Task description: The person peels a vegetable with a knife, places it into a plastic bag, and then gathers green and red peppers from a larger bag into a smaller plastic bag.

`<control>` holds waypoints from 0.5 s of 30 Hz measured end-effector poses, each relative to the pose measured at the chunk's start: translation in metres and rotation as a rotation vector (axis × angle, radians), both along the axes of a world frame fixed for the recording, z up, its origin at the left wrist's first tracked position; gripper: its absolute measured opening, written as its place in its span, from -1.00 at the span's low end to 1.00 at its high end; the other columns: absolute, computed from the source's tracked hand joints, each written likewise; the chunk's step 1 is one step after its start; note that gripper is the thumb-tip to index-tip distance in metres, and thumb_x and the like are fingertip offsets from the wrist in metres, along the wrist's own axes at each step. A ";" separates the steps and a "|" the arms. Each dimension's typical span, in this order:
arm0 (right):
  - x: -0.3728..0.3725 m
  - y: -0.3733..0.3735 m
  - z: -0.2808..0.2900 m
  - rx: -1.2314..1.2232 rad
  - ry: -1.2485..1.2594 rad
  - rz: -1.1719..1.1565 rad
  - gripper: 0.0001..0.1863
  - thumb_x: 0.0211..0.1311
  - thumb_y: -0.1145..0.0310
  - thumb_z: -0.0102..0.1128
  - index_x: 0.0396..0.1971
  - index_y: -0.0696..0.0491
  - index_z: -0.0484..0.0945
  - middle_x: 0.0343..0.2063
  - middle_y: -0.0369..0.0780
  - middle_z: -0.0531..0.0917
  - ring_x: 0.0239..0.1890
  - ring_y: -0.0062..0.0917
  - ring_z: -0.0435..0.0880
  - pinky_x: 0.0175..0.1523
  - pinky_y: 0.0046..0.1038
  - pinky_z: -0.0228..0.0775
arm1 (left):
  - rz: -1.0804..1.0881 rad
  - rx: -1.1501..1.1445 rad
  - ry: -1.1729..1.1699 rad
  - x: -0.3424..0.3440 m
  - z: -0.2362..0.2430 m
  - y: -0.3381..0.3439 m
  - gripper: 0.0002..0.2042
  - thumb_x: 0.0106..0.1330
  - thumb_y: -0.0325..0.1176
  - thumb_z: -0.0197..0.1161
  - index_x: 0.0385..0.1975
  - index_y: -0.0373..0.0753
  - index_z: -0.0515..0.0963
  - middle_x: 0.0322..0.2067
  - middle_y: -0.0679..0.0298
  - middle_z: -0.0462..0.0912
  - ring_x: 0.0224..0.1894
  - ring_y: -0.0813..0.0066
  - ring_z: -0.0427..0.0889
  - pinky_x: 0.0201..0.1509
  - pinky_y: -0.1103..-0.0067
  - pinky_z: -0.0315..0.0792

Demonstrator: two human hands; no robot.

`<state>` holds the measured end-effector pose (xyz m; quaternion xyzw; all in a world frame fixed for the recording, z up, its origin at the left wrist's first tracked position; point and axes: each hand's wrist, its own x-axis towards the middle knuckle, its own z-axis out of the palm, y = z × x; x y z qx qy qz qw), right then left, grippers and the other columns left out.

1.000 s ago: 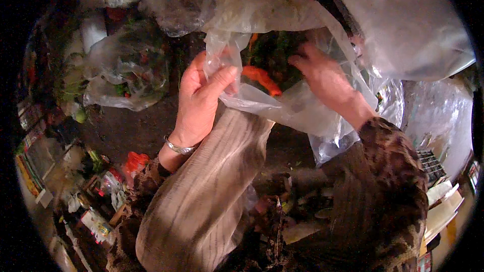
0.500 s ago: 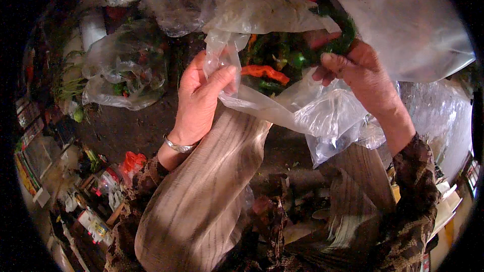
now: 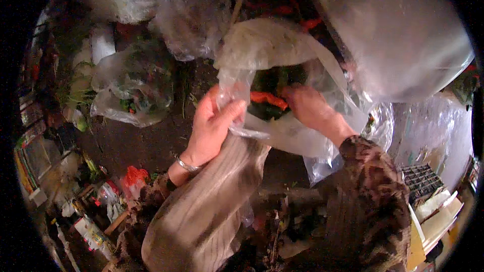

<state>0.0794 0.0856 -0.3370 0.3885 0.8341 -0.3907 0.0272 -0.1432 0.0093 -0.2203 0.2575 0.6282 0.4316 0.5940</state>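
A clear plastic bag (image 3: 282, 133) hangs wide-mouthed in front of me with peppers inside. My left hand (image 3: 212, 126), a metal bracelet at its wrist, is closed on the bag's left rim, thumb on top. Inside the mouth is my right hand (image 3: 312, 111), knuckles up and blurred. Its fingertips point down among the peppers, so whatever they hold is hidden. Just left of those fingers lies an orange-red pepper (image 3: 268, 99). Dark green peppers (image 3: 275, 78) sit in shadow around it.
At the left, another plastic bag (image 3: 132, 116) with greens rests on the dark floor. Bunched clear bags (image 3: 191, 20) lie at the back. A large pale plastic sheet (image 3: 398, 35) covers the far right. Beside my right sleeve is a dark grid tray (image 3: 422, 181); clutter fills the lower left.
My right hand has moved left and down from the bag's right rim into its mouth. The green pepper it held is no longer visible in it. The left hand keeps its hold.
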 end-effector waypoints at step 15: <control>0.005 -0.005 0.008 0.211 -0.388 0.219 -0.67 0.06 0.41 0.11 -0.11 0.09 0.51 -0.30 -0.06 0.61 -0.28 -0.18 0.65 -0.31 -0.22 0.50 | -0.052 0.008 0.001 0.001 -0.002 0.000 -0.81 0.31 -0.45 0.18 -0.11 -0.25 0.47 -0.43 0.43 0.51 -0.42 0.71 0.42 -0.31 0.69 0.34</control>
